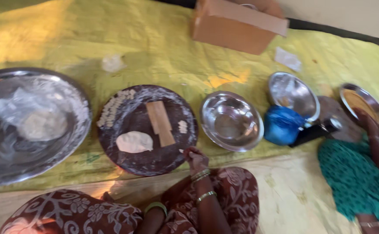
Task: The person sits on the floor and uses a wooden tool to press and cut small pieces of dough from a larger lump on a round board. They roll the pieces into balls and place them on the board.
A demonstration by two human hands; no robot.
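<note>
Right now the right hand [196, 158] sits at the lower right edge of the dark round board [124, 149], fingers pinched together on a small whitish dough bit [182, 151] — so the grip is closed on that bit, w/ the bit at the fingertips, just over the board's rim. Left hand isn't clearly in view; only a forearm w/ a green bangle [156, 206] shows below the board, so can't tell its grip. On the board: a flat pale dough lump [134, 141] left of center, well apart from the right hand; a wooden slat [160, 123] near center, slightly tilted; a curved row of small dough pieces [112, 109] along the upper left edge; a few more pieces [183, 126] at the right edge, near the hand. Left of the board, a big steel platter [74, 143] w/ flour and clear plastic. Right of the board, an empty steel bowl [231, 121], then a blue bag [282, 124] and a second steel bowl [293, 94]. Far right of the board, another person in green [354, 177] reaches a hand to a steel plate [365, 104]. Beyond the board, a cardboard box [237, 27]. All on a yellow floor sheet [154, 47]; pic is blurry.
</note>
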